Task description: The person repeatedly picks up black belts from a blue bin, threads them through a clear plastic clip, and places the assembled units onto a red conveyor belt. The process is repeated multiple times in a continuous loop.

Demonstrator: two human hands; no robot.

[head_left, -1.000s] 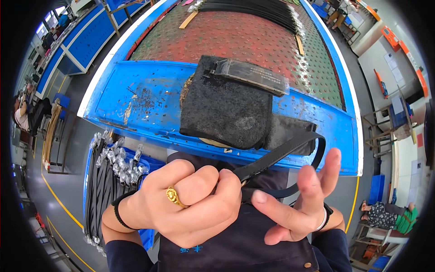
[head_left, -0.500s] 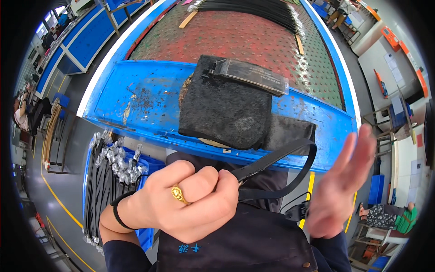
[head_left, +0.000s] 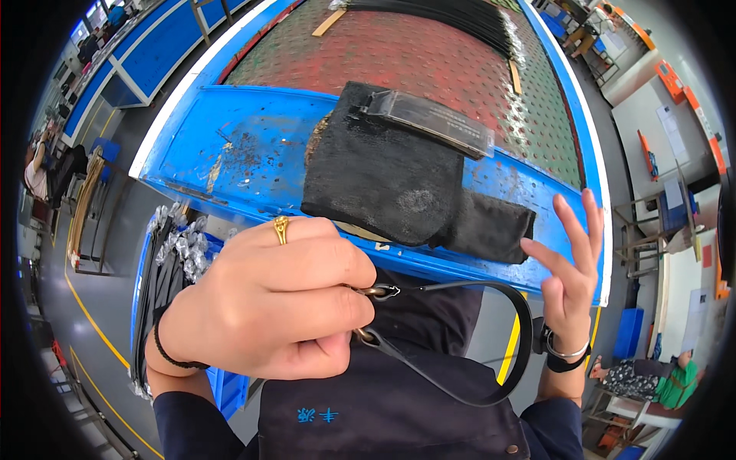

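Observation:
A black leather strap point(head_left: 526, 330) bends into a loop in front of my apron, with brass-coloured metal fittings at its two ends. My left hand point(head_left: 268, 299), wearing a gold ring, is closed around those ends; its fingers hide part of the fittings. To the right of the loop my right hand point(head_left: 567, 284) is raised with its fingers spread, holding nothing. Beyond the hands, a black cloth-covered pad point(head_left: 383, 172) lies on the blue bench ledge point(head_left: 253, 130). A clear flat plastic case point(head_left: 437, 123) rests on the pad's far edge.
Below the bench at left, a blue bin point(head_left: 230, 391) holds many black straps point(head_left: 159, 276) with plastic-wrapped ends. A row of black straps point(head_left: 437, 23) lies at the far end of the bumpy red and green table top point(head_left: 368, 57). At far right sits a person in green point(head_left: 678, 387).
My left hand has turned and shifted slightly left, so the metal fittings now show and the loop hangs wider. My right hand has turned, spreading its fingers.

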